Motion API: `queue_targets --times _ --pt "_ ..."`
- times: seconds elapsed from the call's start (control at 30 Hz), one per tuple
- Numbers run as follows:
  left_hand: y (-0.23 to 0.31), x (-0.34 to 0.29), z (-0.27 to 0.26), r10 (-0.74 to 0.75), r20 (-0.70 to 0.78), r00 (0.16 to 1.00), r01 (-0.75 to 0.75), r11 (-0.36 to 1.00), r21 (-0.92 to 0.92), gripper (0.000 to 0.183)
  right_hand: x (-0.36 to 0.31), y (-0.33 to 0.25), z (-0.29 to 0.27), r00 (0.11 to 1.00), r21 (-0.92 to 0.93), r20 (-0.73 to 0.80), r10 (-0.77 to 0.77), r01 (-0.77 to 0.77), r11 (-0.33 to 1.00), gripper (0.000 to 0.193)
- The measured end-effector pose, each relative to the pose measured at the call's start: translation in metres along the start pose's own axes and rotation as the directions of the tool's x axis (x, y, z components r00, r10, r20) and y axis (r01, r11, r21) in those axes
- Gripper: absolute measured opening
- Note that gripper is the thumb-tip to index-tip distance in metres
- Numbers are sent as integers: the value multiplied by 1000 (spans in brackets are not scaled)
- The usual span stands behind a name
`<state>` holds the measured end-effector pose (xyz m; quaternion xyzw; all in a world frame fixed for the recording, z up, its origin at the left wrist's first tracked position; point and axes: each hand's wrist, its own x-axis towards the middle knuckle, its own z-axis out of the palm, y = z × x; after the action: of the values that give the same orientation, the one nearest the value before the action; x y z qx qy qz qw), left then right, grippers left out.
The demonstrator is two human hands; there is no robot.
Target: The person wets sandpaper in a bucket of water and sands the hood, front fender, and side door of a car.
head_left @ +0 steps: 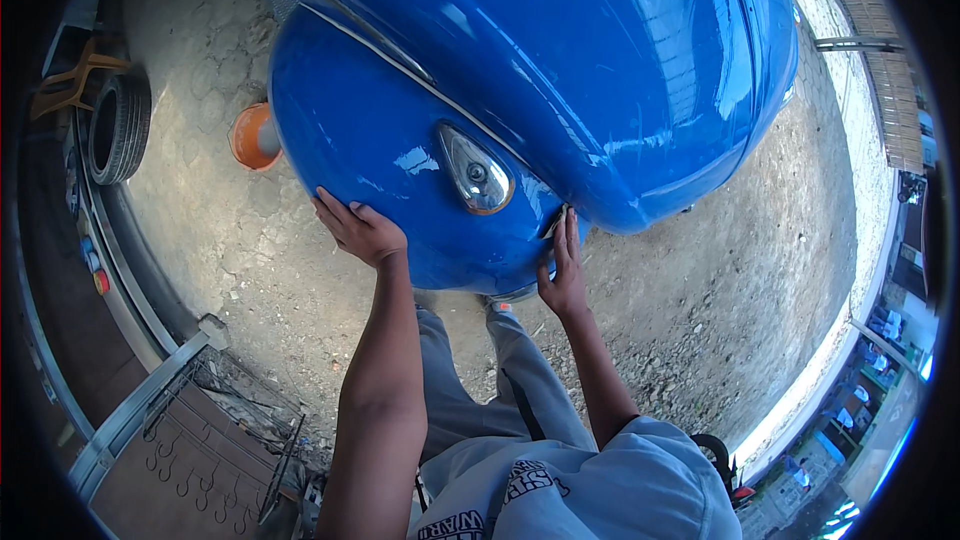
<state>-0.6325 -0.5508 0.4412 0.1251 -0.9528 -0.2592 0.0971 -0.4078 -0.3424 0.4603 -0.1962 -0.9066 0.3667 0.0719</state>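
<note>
A glossy blue car fender [350,110] bulges in front of me, with the taller blue hood [620,50] rising beside it on the right. Set into the fender's top is a teardrop-shaped chrome lamp [478,170]. My left hand [362,232] lies flat on the fender's near left side, fingers stretched out, holding nothing. At the near end of the groove between fender and hood, my right hand [564,275] presses a small, pale, folded cloth-like piece [555,222] against the paint. Its fingers partly cover the piece, so its exact kind is unclear.
On the dirt and stone ground, an orange bucket [256,136] stands left of the fender. Farther left are a black tyre [120,130] and an orange plastic chair [80,76]. Metal hooks [205,480] hang at the lower left. My feet stand close to the fender.
</note>
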Motion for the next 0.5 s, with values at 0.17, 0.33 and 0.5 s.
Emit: queue_targets --times 0.17,0.33,0.5 --pt "0 -1 -1 -3 -6 1000 3 1000 21 74 43 -76 31 999 34 -6 -32 33 999 87" --pt "-2 -2 3 1 -8 1000 -1 1000 -1 69 22 -28 33 989 -83 -1 -148 148 986 77" --pt "-1 -1 -1 -14 -5 1000 14 1000 9 70 -36 -17 26 995 -52 66 -76 79 996 77"
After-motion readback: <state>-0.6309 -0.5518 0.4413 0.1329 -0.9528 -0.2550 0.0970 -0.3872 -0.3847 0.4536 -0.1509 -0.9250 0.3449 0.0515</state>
